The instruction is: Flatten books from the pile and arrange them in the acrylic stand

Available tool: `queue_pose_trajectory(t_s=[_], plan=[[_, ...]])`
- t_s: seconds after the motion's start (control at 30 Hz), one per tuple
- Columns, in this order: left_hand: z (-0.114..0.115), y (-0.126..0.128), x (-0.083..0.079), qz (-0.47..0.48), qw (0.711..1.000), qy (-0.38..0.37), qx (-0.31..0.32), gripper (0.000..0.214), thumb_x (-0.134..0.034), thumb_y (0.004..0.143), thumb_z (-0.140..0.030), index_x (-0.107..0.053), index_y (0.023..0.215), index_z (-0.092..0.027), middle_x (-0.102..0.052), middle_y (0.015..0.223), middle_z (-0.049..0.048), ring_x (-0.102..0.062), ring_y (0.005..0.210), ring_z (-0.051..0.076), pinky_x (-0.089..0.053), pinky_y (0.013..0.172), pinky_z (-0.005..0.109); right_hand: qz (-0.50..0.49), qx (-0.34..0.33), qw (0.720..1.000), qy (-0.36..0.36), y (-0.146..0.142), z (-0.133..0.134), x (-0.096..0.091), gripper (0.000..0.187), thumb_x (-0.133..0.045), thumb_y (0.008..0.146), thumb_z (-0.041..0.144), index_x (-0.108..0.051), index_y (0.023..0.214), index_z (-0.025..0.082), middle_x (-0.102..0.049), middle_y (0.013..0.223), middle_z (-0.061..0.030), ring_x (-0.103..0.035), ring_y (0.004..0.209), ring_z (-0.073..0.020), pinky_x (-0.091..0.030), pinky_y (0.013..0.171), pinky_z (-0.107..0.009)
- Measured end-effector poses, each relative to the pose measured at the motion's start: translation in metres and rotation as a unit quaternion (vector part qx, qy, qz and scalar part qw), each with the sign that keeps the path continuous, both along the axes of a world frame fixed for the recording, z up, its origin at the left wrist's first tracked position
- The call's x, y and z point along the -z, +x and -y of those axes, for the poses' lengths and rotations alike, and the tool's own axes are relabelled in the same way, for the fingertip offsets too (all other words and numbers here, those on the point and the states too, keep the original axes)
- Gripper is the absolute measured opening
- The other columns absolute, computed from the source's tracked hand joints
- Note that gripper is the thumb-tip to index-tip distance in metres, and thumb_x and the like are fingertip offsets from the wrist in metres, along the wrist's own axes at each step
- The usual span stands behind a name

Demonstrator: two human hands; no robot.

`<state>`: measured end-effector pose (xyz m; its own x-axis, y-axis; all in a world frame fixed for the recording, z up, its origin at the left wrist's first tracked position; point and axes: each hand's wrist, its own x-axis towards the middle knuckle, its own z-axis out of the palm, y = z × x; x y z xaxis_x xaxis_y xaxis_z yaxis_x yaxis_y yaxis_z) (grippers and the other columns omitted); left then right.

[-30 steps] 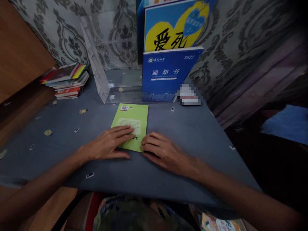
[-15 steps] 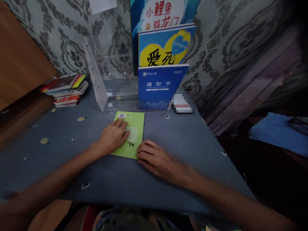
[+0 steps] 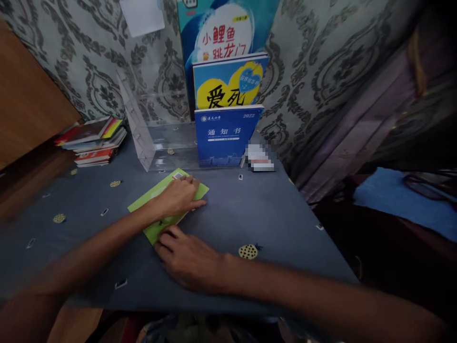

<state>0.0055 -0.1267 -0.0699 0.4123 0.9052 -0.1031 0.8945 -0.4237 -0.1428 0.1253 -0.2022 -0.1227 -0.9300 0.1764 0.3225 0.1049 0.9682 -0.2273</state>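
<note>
A thin light-green book [image 3: 153, 233] lies askew on the cloth-covered table, a barcode on its upper part. My left hand [image 3: 180, 194] rests across it, fingers stretched out over its right part and thumb apart, hiding much of the cover. At the book's near corner, my right hand [image 3: 191, 259] has its fingers curled together against the edge; the thumb is hidden. Beyond the book stands a clear acrylic rack [image 3: 143, 143]. On the rack's right side are a blue booklet [image 3: 228, 147], a yellow-and-blue book [image 3: 203, 90] and a taller teal book [image 3: 260, 24].
A stack of books [image 3: 96, 143] sits at the table's left back, near a wooden panel [image 3: 32, 95]. Right of the rack lies a blurred-out small object [image 3: 262, 159]. Past the table's right edge are a blue cloth [image 3: 392, 200] and a curtain [image 3: 342, 124].
The green book has turned clockwise on the table, its near end swinging left. My right hand has moved left with that end; my left hand stays on top. The view has shifted slightly.
</note>
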Motion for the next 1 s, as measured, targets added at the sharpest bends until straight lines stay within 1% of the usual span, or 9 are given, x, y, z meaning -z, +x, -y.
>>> queue_pose_trajectory(t_s=[0.1, 0.2, 0.27, 0.37, 0.5, 0.63, 0.73, 0.83, 1.0], plan=[[0.006, 0.007, -0.003, 0.000, 1.000, -0.002, -0.001, 0.036, -0.053, 0.097, -0.042, -0.060, 0.110, -0.009, -0.066, 0.113, 0.0188, -0.064, 0.107, 0.032, -0.052, 0.087, 0.040, -0.015, -0.018, 1.000, 0.019, -0.016, 0.002, 0.002, 0.024, -0.051, 0.096, 0.017, -0.062, 0.115, 0.006, -0.061, 0.122, -0.0182, -0.051, 0.116, -0.0282, -0.057, 0.078, -0.035], [0.014, 0.010, -0.001, 0.012, 1.000, 0.007, -0.012, 0.030, -0.050, 0.099, -0.035, -0.059, 0.112, -0.009, -0.065, 0.115, 0.0187, -0.064, 0.109, 0.031, -0.052, 0.089, 0.040, -0.015, -0.045, 0.998, 0.044, -0.014, -0.003, -0.001, 0.023, -0.049, 0.098, 0.020, -0.064, 0.110, 0.008, -0.060, 0.127, -0.0167, -0.051, 0.120, -0.0261, -0.051, 0.096, -0.035], [0.018, 0.010, 0.002, 0.012, 1.000, 0.013, -0.026, 0.028, -0.048, 0.100, -0.031, -0.058, 0.113, -0.008, -0.065, 0.116, 0.0190, -0.064, 0.110, 0.031, -0.052, 0.089, 0.040, -0.004, -0.068, 0.996, 0.049, -0.002, -0.009, -0.005, 0.021, -0.050, 0.098, 0.023, -0.066, 0.103, 0.010, -0.063, 0.122, -0.0143, -0.054, 0.114, -0.0240, -0.049, 0.098, -0.035], [0.021, 0.011, 0.005, 0.005, 0.999, 0.015, -0.043, 0.026, -0.046, 0.101, -0.027, -0.059, 0.112, -0.007, -0.066, 0.114, 0.0187, -0.064, 0.110, 0.030, -0.054, 0.087, 0.039, 0.002, -0.079, 0.996, 0.029, 0.024, -0.023, -0.007, 0.017, -0.053, 0.097, 0.022, -0.067, 0.093, 0.014, -0.068, 0.109, -0.0097, -0.058, 0.103, -0.0217, -0.050, 0.090, -0.034], [0.020, 0.011, 0.006, 0.004, 0.999, 0.014, -0.033, 0.025, -0.045, 0.101, -0.025, -0.061, 0.107, -0.007, -0.068, 0.110, 0.0174, -0.066, 0.106, 0.029, -0.054, 0.086, 0.039, -0.114, -0.005, 0.993, -0.040, 0.057, -0.045, -0.003, 0.024, -0.048, 0.100, 0.021, -0.066, 0.085, 0.015, -0.070, 0.086, -0.0075, -0.061, 0.089, -0.0192, -0.049, 0.084, -0.033], [0.019, 0.008, 0.008, 0.009, 1.000, 0.023, -0.014, 0.027, -0.040, 0.102, -0.023, -0.063, 0.103, -0.008, -0.069, 0.104, 0.0165, -0.068, 0.100, 0.028, -0.054, 0.082, 0.038, -0.208, 0.128, 0.961, -0.127, 0.074, -0.067, -0.003, 0.026, -0.048, 0.098, 0.018, -0.063, 0.078, 0.016, -0.067, 0.076, -0.0054, -0.060, 0.075, -0.0171, -0.049, 0.073, -0.032], [0.018, 0.006, 0.009, 0.008, 0.999, 0.031, -0.005, 0.028, -0.040, 0.102, -0.022, -0.064, 0.100, -0.008, -0.070, 0.101, 0.0159, -0.069, 0.097, 0.028, -0.054, 0.079, 0.037, -0.246, 0.211, 0.932, -0.164, 0.078, -0.080, -0.007, 0.022, -0.049, 0.098, 0.019, -0.066, 0.085, 0.017, -0.069, 0.083, -0.0060, -0.063, 0.083, -0.0190, -0.050, 0.079, -0.033], [0.017, 0.005, 0.010, 0.011, 0.999, 0.040, 0.003, 0.029, -0.039, 0.101, -0.021, -0.065, 0.097, -0.009, -0.070, 0.100, 0.0153, -0.069, 0.095, 0.027, -0.054, 0.078, 0.037, -0.245, 0.254, 0.918, -0.184, 0.079, -0.084, -0.008, 0.020, -0.049, 0.097, 0.021, -0.068, 0.102, 0.019, -0.071, 0.098, -0.0071, -0.064, 0.090, -0.0207, -0.052, 0.081, -0.036], [0.019, 0.003, 0.014, 0.019, 0.998, 0.053, 0.008, 0.027, -0.042, 0.100, -0.022, -0.066, 0.098, -0.009, -0.070, 0.102, 0.0157, -0.069, 0.098, 0.028, -0.055, 0.080, 0.038, -0.217, 0.229, 0.930, -0.187, 0.079, -0.084, -0.003, 0.036, -0.045, 0.097, 0.019, -0.060, 0.129, 0.024, -0.068, 0.120, -0.0088, -0.061, 0.110, -0.0237, -0.052, 0.093, -0.043]])
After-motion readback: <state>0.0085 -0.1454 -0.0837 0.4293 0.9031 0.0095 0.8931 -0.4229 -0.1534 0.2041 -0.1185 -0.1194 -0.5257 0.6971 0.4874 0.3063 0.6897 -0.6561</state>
